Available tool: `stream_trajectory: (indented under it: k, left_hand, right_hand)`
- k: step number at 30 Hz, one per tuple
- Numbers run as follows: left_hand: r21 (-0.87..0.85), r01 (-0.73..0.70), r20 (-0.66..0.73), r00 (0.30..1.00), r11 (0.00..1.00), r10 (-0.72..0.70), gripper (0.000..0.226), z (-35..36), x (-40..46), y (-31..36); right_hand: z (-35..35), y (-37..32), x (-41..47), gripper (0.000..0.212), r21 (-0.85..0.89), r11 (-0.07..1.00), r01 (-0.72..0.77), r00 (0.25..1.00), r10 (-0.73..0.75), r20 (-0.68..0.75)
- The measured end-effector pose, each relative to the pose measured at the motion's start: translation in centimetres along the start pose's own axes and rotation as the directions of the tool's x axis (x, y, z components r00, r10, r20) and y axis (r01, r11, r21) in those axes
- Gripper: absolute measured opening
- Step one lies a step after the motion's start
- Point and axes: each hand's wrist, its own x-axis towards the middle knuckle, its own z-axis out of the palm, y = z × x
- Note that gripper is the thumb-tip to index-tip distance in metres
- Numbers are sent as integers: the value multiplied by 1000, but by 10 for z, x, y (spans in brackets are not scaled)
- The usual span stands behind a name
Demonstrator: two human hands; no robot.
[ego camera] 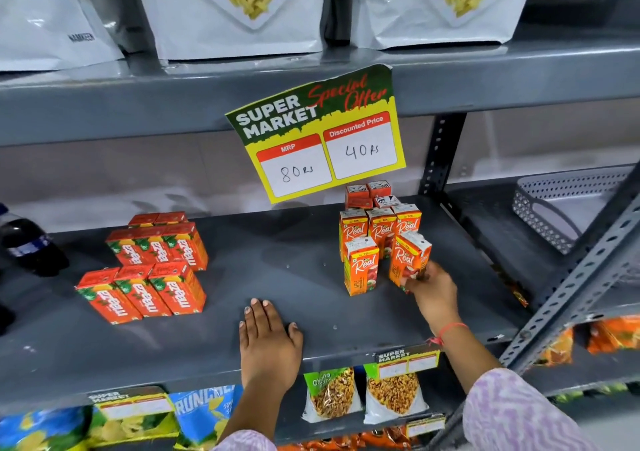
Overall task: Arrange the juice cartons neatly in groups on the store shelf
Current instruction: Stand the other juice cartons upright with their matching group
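Note:
On the grey shelf (277,270) two groups of juice cartons stand. At the left, several red Maaza cartons (152,267) sit in rows. At the right, several orange Real cartons (381,229) stand in rows, with one front carton (362,265) upright. My right hand (433,288) grips the lower part of a tilted Real carton (408,256) at the front right of that group. My left hand (268,340) lies flat on the shelf's front middle, fingers spread, holding nothing.
A yellow price sign (322,135) hangs from the shelf above. A dark soda bottle (27,243) stands at the far left. A perforated white basket (568,205) sits on the neighbouring shelf at right. Snack bags (332,395) hang below, large white pouches (239,7) above.

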Motion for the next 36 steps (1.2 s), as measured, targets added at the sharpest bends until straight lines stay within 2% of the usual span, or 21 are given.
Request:
stream_trajectory:
  k: [4,8,11,14,16,18,20,23,25,28,36]
  left_hand:
    - [-18,-14,-1,1000,1000,14,65,-2,-1,0]
    - [-66,-1,-21,1000,998,0,83,-2,0,1]
    - [-98,25,30,999,995,-23,71,-7,1,4]
    - [-214,-38,78,995,976,56,61,-15,6,19]
    - [-412,-65,107,987,909,119,66,-19,6,42]
    - [-609,-30,128,983,793,135,70,-23,10,69]
    - [-729,0,125,983,684,132,70,-21,16,92]
    - [-833,43,104,991,551,80,49,-12,21,111]
    - [-843,43,80,996,536,46,35,-7,20,117]
    - [-840,15,41,999,542,36,32,-8,21,121]
    - [-824,14,57,997,567,58,22,-9,20,130]
  right_hand:
    - [-14,1,13,23,0,1000,-6,979,6,206]
    - [-30,-6,29,40,-59,998,-11,912,34,409]
    - [-33,-6,39,47,-52,998,-32,872,53,486]
    - [-33,-8,43,48,-53,998,-46,849,67,525]
    - [-33,-7,41,49,-13,999,-45,844,45,534]
    - [-32,-2,35,52,49,998,-40,860,9,511]
    - [-30,5,29,51,111,993,-34,885,-22,465]
    - [-24,10,22,42,199,979,-50,917,-34,398]
    - [-21,10,20,37,222,974,-49,924,-40,380]
    - [-19,11,21,37,182,983,-33,923,-40,382]
    - [-15,5,19,28,48,998,44,899,-61,435]
